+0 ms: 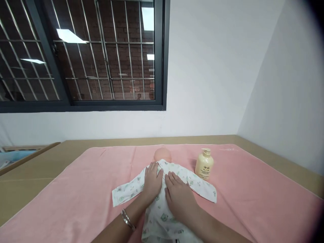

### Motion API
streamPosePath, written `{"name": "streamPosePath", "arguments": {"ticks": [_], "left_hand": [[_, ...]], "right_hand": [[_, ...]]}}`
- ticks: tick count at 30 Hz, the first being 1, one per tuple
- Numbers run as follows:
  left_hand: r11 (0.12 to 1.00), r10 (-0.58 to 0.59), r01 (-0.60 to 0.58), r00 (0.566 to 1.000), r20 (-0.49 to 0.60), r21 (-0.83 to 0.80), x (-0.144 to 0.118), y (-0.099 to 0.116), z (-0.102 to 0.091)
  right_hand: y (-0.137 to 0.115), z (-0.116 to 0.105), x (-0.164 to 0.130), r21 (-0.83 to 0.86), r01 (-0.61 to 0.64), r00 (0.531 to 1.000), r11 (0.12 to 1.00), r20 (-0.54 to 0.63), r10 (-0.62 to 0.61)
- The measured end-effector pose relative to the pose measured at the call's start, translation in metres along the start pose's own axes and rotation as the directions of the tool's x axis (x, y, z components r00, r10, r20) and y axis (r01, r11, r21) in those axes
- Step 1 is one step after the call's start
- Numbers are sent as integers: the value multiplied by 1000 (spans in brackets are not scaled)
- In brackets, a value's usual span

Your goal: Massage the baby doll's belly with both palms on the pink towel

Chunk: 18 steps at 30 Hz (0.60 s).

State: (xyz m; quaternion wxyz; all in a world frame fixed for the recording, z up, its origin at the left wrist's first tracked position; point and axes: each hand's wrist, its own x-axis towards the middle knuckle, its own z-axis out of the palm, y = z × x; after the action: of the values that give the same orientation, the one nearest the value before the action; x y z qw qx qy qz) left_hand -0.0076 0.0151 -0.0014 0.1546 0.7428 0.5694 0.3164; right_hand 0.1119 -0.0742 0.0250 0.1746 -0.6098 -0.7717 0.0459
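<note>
A baby doll (162, 155) lies on its back on a pink towel (253, 202), dressed in a white printed garment (126, 194) with sleeves spread out to both sides. My left hand (152, 180) lies flat on the doll's chest, fingers apart, a bracelet on the wrist. Beside it, my right hand (179, 195) rests palm down on the garment over the doll's belly. Neither hand grips anything. The doll's lower body is hidden by my arms.
A cream pump bottle (204, 164) stands upright on the towel just right of the doll's shoulder. The towel covers a tan table (37, 168) set into a white wall corner. A barred dark window is at upper left.
</note>
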Motion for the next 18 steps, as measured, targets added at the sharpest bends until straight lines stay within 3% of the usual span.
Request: {"name": "streamPosePath", "arguments": {"ticks": [4, 8, 18], "left_hand": [[999, 53, -53, 998, -19, -5, -1, -4, 6], [996, 92, -93, 995, -43, -7, -5, -3, 6], [992, 128, -129, 990, -63, -11, -4, -3, 8]], "right_hand": [[22, 4, 25, 111, -8, 991, 994, -132, 23], [43, 15, 44, 126, 32, 985, 992, -174, -10], [50, 23, 40, 150, 53, 975, 987, -223, -19]]}}
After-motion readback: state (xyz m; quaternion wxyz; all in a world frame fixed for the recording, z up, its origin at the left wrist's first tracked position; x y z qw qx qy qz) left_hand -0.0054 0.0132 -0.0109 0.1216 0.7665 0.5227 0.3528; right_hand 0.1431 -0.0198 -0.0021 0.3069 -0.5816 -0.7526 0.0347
